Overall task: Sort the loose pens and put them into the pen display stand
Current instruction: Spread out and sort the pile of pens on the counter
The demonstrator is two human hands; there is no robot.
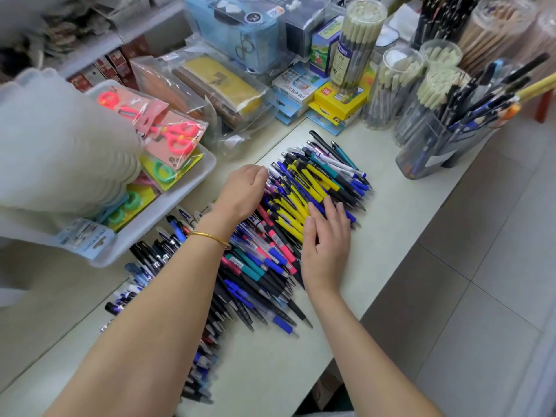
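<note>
While left hand (243, 191) touches loose pens (316, 176), right hand (326, 236) flat on them

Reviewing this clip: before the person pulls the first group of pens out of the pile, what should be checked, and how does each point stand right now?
1. Pens grouped by kind: not ok. The pile of pens mixes yellow, blue, black, teal and pink barrels.
2. Right hand free: ok. It lies flat on the pile, fingers straight, holding nothing.
3. Left hand free: cannot tell. Its fingers curl down at the pile's far edge, hidden from view.
4. Display stand upright on the table: ok. It stands beyond the pile, to the right.
5. Room left in the stand: cannot tell. It already holds many pens.
</note>
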